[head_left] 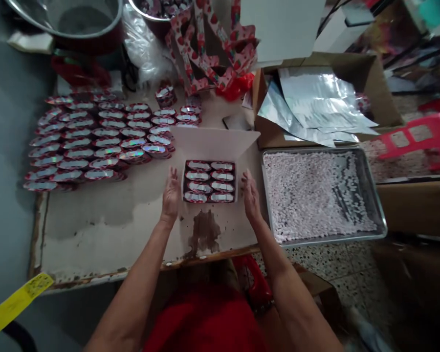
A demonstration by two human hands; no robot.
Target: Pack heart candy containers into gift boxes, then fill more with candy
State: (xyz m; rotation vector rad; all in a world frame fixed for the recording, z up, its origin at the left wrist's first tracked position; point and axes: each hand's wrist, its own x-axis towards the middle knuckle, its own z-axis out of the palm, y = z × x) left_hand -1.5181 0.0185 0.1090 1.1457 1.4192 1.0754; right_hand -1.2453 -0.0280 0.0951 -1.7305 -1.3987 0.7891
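Both your left hand [170, 195] and right hand [250, 195] press flat, fingers open, gripping nothing, against the filled carton [209, 188]; squeeze unevenly and its foil-lidded cups [198, 176] could shift.

- Open white carton [209, 146]: lies flat at the middle of the worn tabletop, its lid flap folded back toward 12 o'clock and its side flaps spread out.
- Foil-sealed cups [209, 181]: eight small cups with red rims and shiny silver tops, packed inside the carton in two columns of four, lids facing up, touching one another and filling the carton's floor from wall to wall.
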